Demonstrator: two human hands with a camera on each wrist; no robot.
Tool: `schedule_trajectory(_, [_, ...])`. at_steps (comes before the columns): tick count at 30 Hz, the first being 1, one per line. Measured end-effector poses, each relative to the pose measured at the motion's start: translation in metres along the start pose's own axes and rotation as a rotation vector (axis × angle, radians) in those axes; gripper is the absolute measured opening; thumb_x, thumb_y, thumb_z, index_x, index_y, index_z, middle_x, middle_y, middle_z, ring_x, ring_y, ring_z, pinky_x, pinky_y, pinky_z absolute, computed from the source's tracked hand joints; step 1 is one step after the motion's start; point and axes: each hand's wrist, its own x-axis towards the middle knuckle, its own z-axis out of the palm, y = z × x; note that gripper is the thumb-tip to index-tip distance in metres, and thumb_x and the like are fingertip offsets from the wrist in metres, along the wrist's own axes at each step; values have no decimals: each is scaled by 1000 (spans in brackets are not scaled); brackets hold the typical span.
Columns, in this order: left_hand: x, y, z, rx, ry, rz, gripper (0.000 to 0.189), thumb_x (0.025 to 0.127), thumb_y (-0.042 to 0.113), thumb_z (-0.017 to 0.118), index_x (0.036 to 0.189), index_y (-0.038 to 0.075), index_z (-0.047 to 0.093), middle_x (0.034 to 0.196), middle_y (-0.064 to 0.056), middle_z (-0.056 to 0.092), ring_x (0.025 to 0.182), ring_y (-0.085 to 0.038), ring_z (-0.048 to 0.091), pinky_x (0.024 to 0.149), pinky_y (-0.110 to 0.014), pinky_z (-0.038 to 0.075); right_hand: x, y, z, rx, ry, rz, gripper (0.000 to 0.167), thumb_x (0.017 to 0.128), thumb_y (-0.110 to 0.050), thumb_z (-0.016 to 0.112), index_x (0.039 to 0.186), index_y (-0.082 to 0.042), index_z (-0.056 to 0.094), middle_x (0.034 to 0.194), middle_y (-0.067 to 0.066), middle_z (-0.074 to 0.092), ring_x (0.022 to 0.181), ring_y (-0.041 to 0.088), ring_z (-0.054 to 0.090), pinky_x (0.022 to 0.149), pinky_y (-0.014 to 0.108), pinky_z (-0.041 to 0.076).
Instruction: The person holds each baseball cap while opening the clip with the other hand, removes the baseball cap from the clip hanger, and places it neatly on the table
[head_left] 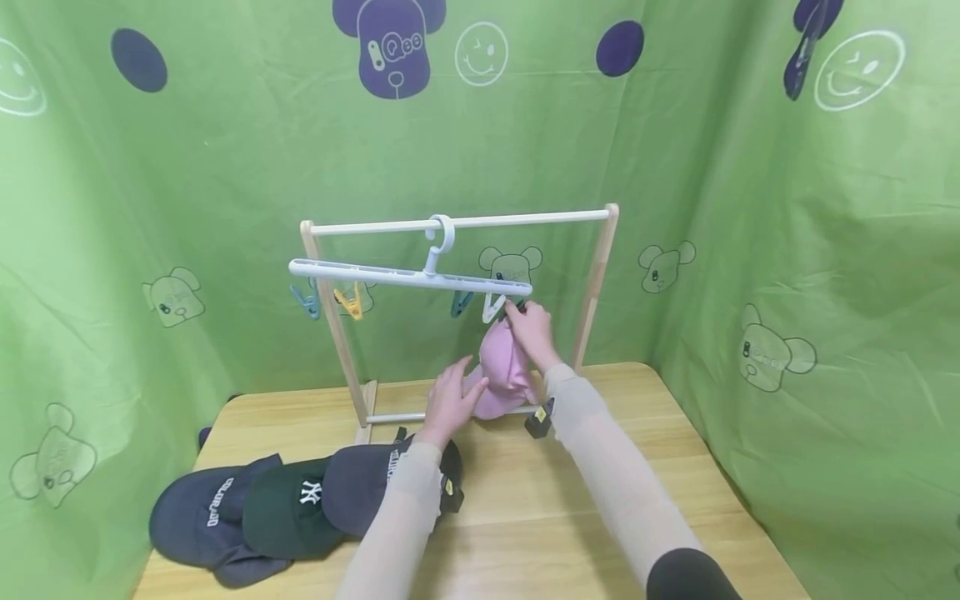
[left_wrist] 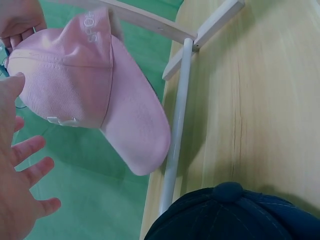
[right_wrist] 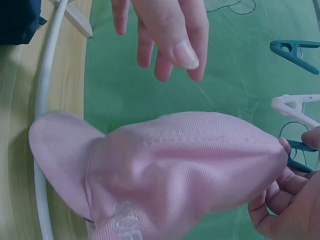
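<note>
A pink cap (head_left: 501,358) hangs below the right end of a pale blue hanger (head_left: 412,277), brim downward. At the top of the cap's crown, my right hand (head_left: 532,329) pinches a teal clip (right_wrist: 296,149), its fingers right at the fabric. Beside the cap, my left hand (head_left: 450,396) is spread with straight fingers, apart from it in the left wrist view. A white clip (head_left: 492,307) and another teal clip (head_left: 461,303) hang just left of the right hand. Farther left on the hanger are a yellow clip (head_left: 350,302) and a blue clip (head_left: 306,300).
The hanger hooks over the top bar (head_left: 525,220) of a wooden rack, whose lower bar (head_left: 393,417) runs behind the cap. Overlapping dark caps, including a green one (head_left: 281,508), lie front left on the wooden table (head_left: 570,517). Green printed curtains (head_left: 247,167) surround it.
</note>
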Motion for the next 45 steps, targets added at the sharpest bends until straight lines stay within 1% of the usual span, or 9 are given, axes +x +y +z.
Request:
schedule_trajectory(7, [1, 2, 3, -33, -7, 1, 69, 94, 53, 54, 150, 16, 36, 150, -13, 45, 137, -35, 44, 112, -61, 33, -5, -4, 1, 27, -20, 9, 45, 97, -43, 50, 106, -1, 63, 94, 18, 68, 70, 19, 60, 54, 23, 51])
schedule_trajectory(13, [4, 5, 5, -100, -25, -19, 86, 87, 60, 60, 154, 18, 27, 155, -15, 37, 140, -36, 40, 110, -63, 33, -6, -9, 0, 17, -17, 12, 47, 97, -44, 49, 106, 0, 63, 94, 19, 68, 68, 19, 59, 53, 24, 52])
schedule_trajectory(17, [6, 7, 6, -137, -36, -23, 94, 83, 61, 65, 155, 17, 24, 157, -15, 33, 142, -36, 37, 111, -62, 33, -8, -13, -1, 29, -27, 15, 45, 97, -43, 50, 104, -1, 64, 92, 17, 68, 67, 18, 58, 53, 24, 50])
schedule_trajectory(22, [8, 9, 7, -164, -37, -24, 99, 81, 61, 67, 155, 15, 22, 158, -15, 31, 143, -34, 36, 113, -59, 32, -12, -15, -1, 51, -41, 9, 44, 97, -43, 50, 103, -2, 64, 90, 15, 67, 67, 17, 57, 53, 25, 51])
schedule_trajectory(27, [8, 11, 11, -225, -46, -24, 103, 78, 59, 71, 156, 15, 19, 158, -15, 31, 141, -34, 38, 112, -58, 34, -15, -15, 0, 50, -38, 11, 44, 97, -43, 50, 102, -2, 64, 89, 14, 67, 67, 17, 57, 54, 24, 51])
schedule_trajectory(33, [9, 13, 14, -232, -39, -3, 109, 77, 59, 72, 156, 11, 14, 158, -19, 29, 141, -36, 38, 112, -57, 35, -19, -18, -1, 48, -23, 0, 44, 97, -43, 50, 99, -2, 64, 85, 13, 66, 64, 16, 56, 52, 23, 50])
schedule_trajectory(36, [10, 13, 15, -256, -44, -13, 111, 76, 57, 74, 156, 10, 13, 158, -19, 28, 141, -36, 37, 113, -56, 34, -20, -18, -1, 42, -14, -7, 44, 96, -43, 51, 97, -1, 65, 84, 13, 65, 63, 15, 55, 51, 23, 49])
schedule_trajectory(41, [11, 13, 16, -282, -49, -41, 109, 75, 53, 77, 156, 11, 16, 156, -17, 32, 139, -34, 41, 112, -54, 37, -21, -17, 0, 27, -8, -16, 45, 96, -44, 52, 92, -2, 65, 81, 12, 65, 62, 15, 54, 50, 22, 47])
schedule_trajectory(45, [12, 15, 16, -285, -39, -54, 104, 76, 46, 79, 154, 10, 21, 153, -16, 37, 135, -33, 45, 110, -52, 41, -20, -16, 1, 21, -4, -24, 43, 95, -44, 53, 85, -4, 64, 76, 9, 62, 60, 15, 52, 49, 22, 45])
